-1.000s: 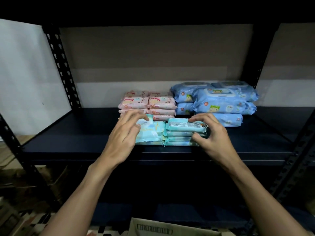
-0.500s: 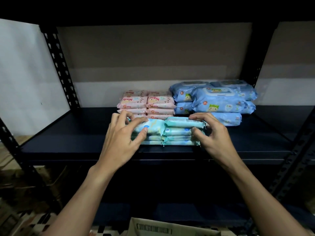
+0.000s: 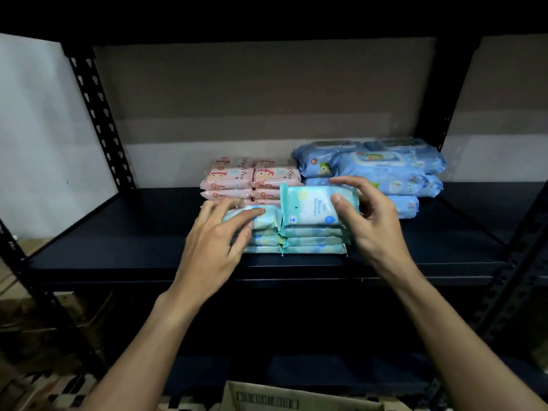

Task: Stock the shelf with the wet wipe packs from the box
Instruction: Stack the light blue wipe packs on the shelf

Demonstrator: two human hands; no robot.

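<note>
Our right grip (image 3: 373, 221) grasps the top teal pack (image 3: 308, 207), thumb on its printed face and fingers over the far edge. The pack stands tilted up, its lower edge resting on the right teal stack (image 3: 314, 241). Our left grip (image 3: 213, 244) is released, with its fingers laid across the top of the left teal stack (image 3: 264, 229). Both stacks sit near the front edge of the shelf (image 3: 118, 241), touching each other. The pink packs (image 3: 234, 179) lie just behind them, and the larger blue packs (image 3: 385, 170) are to the far right. The box (image 3: 267, 400) shows at the near edge of the view, below the shelf.

We judge these packs light and soft. The film wrapper over damp wipes gives under the fingers and probably slides against its neighbours. The thin sealed ends would likely crumple, so we prefer to take hold across the short width, thumb on one face and fingers on the other. Such a stack could slump or skid, so flat fingers on top should steady it while we lay the tilted pack down square.
</note>
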